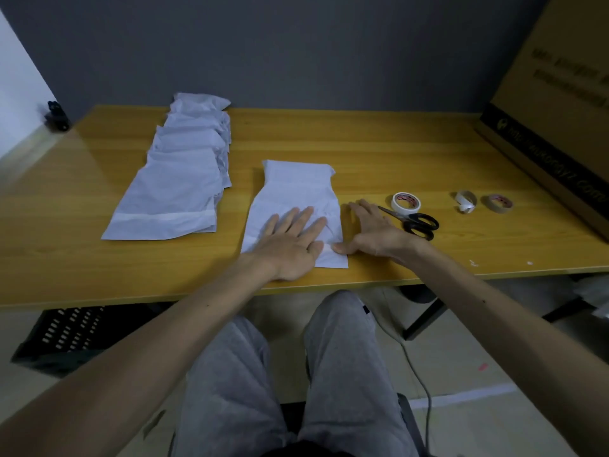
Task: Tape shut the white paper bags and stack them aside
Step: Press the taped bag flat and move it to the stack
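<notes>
White bag (300, 189) beneath left hand (290, 249), right hand (372, 232) beside (fingers (306, 216) flat, gripping nothing), three tape rolls (407, 202)

Dim, soft, wide-angle edge distortion

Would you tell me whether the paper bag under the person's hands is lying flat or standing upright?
Lying flat: the bag is spread on the table, the left hand pressing it with straight fingers.

Glossy wood-grain table (362, 143), matt crinkled white paper bag (296, 189), black plastic-handled metal scissors (415, 222).
</notes>
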{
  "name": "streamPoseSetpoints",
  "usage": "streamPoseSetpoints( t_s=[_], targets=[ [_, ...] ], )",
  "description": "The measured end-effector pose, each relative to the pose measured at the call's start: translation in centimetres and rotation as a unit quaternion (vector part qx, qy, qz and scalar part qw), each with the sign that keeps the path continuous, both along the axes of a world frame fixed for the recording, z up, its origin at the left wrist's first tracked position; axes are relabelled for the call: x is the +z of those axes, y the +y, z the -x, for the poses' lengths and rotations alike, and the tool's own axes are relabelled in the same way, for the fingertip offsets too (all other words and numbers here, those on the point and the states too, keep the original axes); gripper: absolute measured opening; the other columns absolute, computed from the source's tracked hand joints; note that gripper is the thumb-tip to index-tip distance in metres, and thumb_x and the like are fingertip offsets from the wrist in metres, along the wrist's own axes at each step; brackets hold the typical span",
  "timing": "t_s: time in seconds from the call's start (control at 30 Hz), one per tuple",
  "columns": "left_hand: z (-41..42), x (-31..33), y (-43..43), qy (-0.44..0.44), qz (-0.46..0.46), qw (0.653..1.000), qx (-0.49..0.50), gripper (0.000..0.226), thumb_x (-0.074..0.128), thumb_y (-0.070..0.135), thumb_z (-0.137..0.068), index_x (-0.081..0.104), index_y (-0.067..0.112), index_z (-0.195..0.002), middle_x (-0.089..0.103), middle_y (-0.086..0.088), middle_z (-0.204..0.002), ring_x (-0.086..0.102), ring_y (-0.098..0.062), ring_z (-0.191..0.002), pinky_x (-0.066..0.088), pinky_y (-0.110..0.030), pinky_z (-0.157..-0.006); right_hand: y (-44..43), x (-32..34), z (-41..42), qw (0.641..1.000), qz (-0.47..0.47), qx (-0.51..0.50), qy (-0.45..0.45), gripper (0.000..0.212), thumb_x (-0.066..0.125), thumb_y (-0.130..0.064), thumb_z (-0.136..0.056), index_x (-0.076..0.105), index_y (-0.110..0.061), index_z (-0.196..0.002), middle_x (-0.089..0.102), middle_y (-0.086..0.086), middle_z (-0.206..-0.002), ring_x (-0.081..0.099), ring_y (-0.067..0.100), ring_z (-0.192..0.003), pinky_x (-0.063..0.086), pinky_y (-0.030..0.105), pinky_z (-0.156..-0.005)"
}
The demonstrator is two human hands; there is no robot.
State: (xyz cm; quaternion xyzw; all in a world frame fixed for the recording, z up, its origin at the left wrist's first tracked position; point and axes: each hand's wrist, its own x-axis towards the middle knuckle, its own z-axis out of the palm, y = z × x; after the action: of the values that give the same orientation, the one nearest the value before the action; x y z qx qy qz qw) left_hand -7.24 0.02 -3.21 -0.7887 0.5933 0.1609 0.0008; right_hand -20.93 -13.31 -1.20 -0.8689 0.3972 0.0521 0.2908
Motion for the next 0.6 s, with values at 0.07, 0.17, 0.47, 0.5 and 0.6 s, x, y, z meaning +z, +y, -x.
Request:
streamPoseSetpoints(
  t_s=[0.07, 0.17, 0.47, 0.5, 0.6],
  targets=[
    [-0.10, 0.11, 0.00, 0.002, -0.003, 1.000, -0.001, 0.053, 0.010, 0.048, -0.102, -0.010, 0.040, -0.151, -0.024, 0.013, -0.157, -0.025, -0.010, -0.144, -0.013, -0.043, -0.118, -0.49, 0.15, 0.70, 1.000, -0.017, 0.002, -0.020, 0.105, 0.076, -0.040, -0.078, 0.006, -0.020, -0.153, -0.007, -0.006, -0.161, -0.005, 0.016, -0.148, 0.006, 0.037, -0.120],
    [-0.16, 0.23, -0.10, 0.006, -0.009, 1.000, -0.002, 0.053, 0.010, 0.048, -0.102, -0.009, 0.040, -0.151, -0.024, 0.012, -0.157, -0.024, -0.010, -0.144, -0.013, -0.043, -0.118, -0.74, 0.26, 0.96, 0.999, -0.031, -0.008, -0.037, 0.104, 0.078, -0.033, -0.077, 0.008, -0.022, -0.153, -0.004, -0.008, -0.161, 0.000, 0.016, -0.147, 0.012, 0.037, -0.119],
    [-0.18, 0.20, -0.13, 0.014, -0.003, 1.000, -0.005, 0.053, 0.011, 0.048, -0.102, -0.006, 0.040, -0.151, -0.022, 0.012, -0.158, -0.023, -0.010, -0.144, -0.012, -0.043, -0.118, 0.06, 0.71, 0.85, 0.997, -0.056, -0.019, -0.051, 0.095, 0.074, -0.022, -0.080, 0.013, -0.029, -0.152, -0.004, -0.008, -0.160, -0.002, 0.017, -0.148, 0.009, 0.040, -0.120],
    [-0.16, 0.10, -0.20, 0.018, -0.001, 1.000, -0.005, 0.053, 0.012, 0.048, -0.102, -0.005, 0.040, -0.151, -0.021, 0.012, -0.158, -0.023, -0.010, -0.144, -0.012, -0.043, -0.118, 0.14, 0.71, 0.91, 0.997, -0.059, -0.018, -0.052, 0.092, 0.072, -0.020, -0.081, 0.014, -0.029, -0.152, -0.004, -0.008, -0.161, -0.003, 0.017, -0.148, 0.008, 0.040, -0.120],
    [-0.09, 0.03, -0.07, 0.037, 0.033, 0.999, 0.000, 0.053, 0.019, 0.048, -0.102, -0.001, 0.040, -0.152, -0.017, 0.010, -0.160, -0.020, -0.010, -0.145, -0.011, -0.043, -0.118, 0.16, 0.94, 0.95, 0.995, -0.081, -0.019, -0.057, 0.088, 0.068, -0.011, -0.081, 0.018, -0.028, -0.151, -0.004, -0.007, -0.161, -0.004, 0.017, -0.148, 0.009, 0.041, -0.119]
  ],
)
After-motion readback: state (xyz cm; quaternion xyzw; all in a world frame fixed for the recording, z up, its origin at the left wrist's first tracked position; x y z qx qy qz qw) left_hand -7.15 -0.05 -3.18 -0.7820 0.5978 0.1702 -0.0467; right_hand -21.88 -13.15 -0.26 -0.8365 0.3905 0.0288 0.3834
